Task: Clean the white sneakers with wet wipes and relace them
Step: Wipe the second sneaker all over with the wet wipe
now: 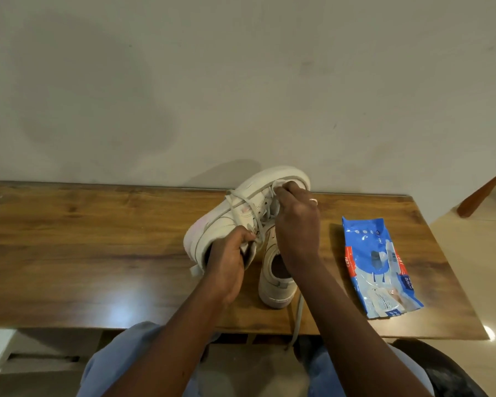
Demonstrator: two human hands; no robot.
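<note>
Left hand grips the collar and tongue of a white sneaker, fingers curled shut around them, holding that shoe tipped on its side with the toe toward the wall. Right hand reaches over the same shoe, fingertips pinched on the white lace up near the toe-end eyelets; a ring shows on one finger. Lace loops loosely across the upper. Second white sneaker stands upright on the wooden table, touching the held one, heel toward the person, partly hidden under the right wrist. Its loose lace hangs off the table's near edge. Blue wet wipes pack lies flat on the table, right of both shoes, apart from them.
</note>
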